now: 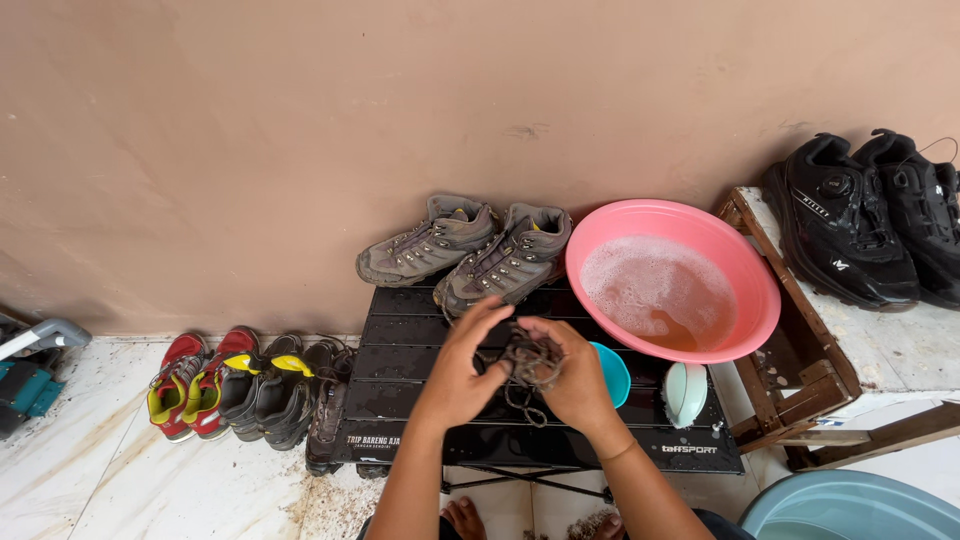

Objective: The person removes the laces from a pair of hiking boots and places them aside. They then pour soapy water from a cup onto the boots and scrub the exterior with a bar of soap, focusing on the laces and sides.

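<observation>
Laces (527, 362) bunched up between both hands, left hand (462, 372) and right hand (577, 378) pressed together around them, just in front of the pink basin (745, 270) (full of suds). A stray elbow could probably tip it off the bench (400, 345).

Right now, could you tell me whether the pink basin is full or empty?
Partly full: the pink basin holds foamy, soapy water well below its rim.
</observation>
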